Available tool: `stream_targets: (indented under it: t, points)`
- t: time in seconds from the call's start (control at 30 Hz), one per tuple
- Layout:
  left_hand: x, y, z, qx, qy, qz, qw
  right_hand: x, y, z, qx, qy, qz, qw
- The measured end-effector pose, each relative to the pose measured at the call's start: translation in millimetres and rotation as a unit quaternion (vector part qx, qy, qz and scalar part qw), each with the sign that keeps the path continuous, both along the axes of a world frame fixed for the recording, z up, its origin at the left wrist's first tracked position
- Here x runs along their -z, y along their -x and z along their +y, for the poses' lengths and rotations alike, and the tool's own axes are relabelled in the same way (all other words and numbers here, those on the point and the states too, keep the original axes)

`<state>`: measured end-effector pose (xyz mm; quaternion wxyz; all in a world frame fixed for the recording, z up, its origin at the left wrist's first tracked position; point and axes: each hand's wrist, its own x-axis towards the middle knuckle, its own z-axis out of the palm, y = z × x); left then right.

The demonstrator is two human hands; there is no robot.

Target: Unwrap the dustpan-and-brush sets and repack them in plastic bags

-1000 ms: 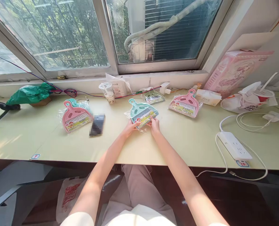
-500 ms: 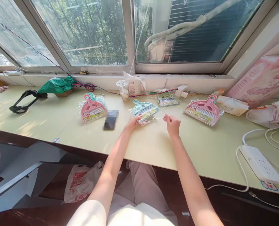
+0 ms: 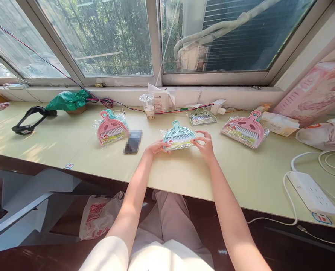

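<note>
A light-blue dustpan and brush set (image 3: 178, 136) in clear plastic wrap is held between both my hands, its ringed handle pointing away from me. My left hand (image 3: 157, 146) grips the lower left corner, thumb on top and fingers underneath. At the lower right corner, my right hand (image 3: 204, 145) pinches the edge between thumb and a finger, the other fingers raised. Behind it lies a green wrapped dustpan set (image 3: 203, 117). A pink wrapped dustpan set (image 3: 243, 131) lies to the right, and another pink set (image 3: 111, 131), with teal behind it, to the left.
A dark pixelated object (image 3: 133, 142) lies left of my left hand. A lidded plastic cup (image 3: 147, 107) and a paper bag (image 3: 161, 101) stand by the sill. A black headset-like item (image 3: 29, 120) is far left. A white power strip (image 3: 312, 192) with cables sits right.
My right hand has come in from a closed pose apart from the set and now pinches its right corner. The light-blue set has turned straighter and shifted slightly right.
</note>
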<state>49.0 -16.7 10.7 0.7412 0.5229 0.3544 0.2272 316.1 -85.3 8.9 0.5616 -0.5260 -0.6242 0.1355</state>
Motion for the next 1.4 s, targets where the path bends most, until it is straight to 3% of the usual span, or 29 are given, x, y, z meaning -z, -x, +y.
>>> stream_targets:
  t: [0.2,0.4,0.47,0.6,0.67,0.8,0.87,0.97,1.07,1.2,1.23,1.27,1.33,1.4]
  points:
    - [-0.9,-3,-6,0.033,-0.049,0.012,0.998,12.2,2,6,-0.032,0.085,0.124,0.988]
    - [-6.4,-6,-9,0.04,-0.075,0.027,0.996,22.5,4,10,-0.145,0.268,0.313,0.9]
    - [-11.3,-4,-12,0.042,-0.072,0.011,0.996,23.4,4,12,-0.15,0.264,0.341,0.89]
    - [-21.1,-3,-27,0.038,-0.099,-0.037,0.994,25.3,7,17,-0.095,0.228,0.382,0.891]
    - [-21.9,-7,-36,-0.025,-0.134,-0.016,0.991,25.8,10,18,-0.081,0.215,0.372,0.899]
    - [-17.0,-21,-44,-0.219,-0.145,0.016,0.965,21.8,20,14,-0.108,0.201,0.312,0.922]
    - [-16.4,-21,-48,-0.257,-0.125,0.012,0.958,16.7,27,10,-0.129,0.201,0.303,0.922]
    - [-21.0,-6,-64,-0.27,-0.124,0.003,0.955,8.0,42,0,-0.175,0.211,0.309,0.911]
    - [-28.2,26,-90,-0.273,-0.162,0.014,0.948,2.6,62,-12,-0.246,0.226,0.307,0.891]
    - [-32.6,95,-115,-0.169,-0.243,0.121,0.947,4.2,82,-23,-0.295,0.254,0.308,0.868]
    - [-31.7,118,-116,-0.168,-0.285,0.171,0.928,5.5,84,-24,-0.293,0.263,0.309,0.866]
    - [-29.8,140,-114,-0.2,-0.336,0.236,0.89,6.6,85,-25,-0.291,0.27,0.311,0.864]
    - [-23.7,185,-103,-0.33,-0.392,0.405,0.757,8.5,85,-24,-0.286,0.274,0.32,0.861]
    - [-16.2,224,-86,-0.402,-0.364,0.534,0.649,9.8,83,-22,-0.282,0.264,0.338,0.858]
